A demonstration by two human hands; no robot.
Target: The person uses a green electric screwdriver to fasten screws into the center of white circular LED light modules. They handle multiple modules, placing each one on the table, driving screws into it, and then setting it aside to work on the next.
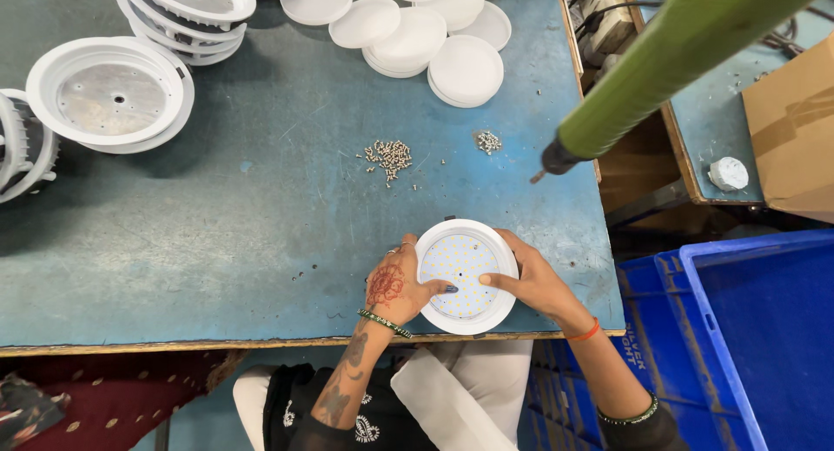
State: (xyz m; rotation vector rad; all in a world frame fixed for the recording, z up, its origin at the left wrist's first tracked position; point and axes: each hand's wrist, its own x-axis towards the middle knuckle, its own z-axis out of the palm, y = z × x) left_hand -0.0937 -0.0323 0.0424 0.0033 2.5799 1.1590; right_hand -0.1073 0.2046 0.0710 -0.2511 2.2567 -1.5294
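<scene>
your left hand (395, 286) and right hand (530, 281) both rest on the round white light fitting (465, 275), which lies flat near the front edge of the blue table (217, 234), toward its right corner. each hand curls partly around the fitting's rim, one on either side, with a thumb laid over the dotted led plate inside; neither is fully closed. a small heap of screws (388, 155) sits mid-table, behind the fitting and well apart from it, with a smaller cluster of screws (488, 141) to its right. flat white discs (434, 36) are piled near the back edge, and white round housings (109, 93) stand stacked near the back left corner. a green powered screwdriver (669, 60) hangs over the right edge.
</scene>
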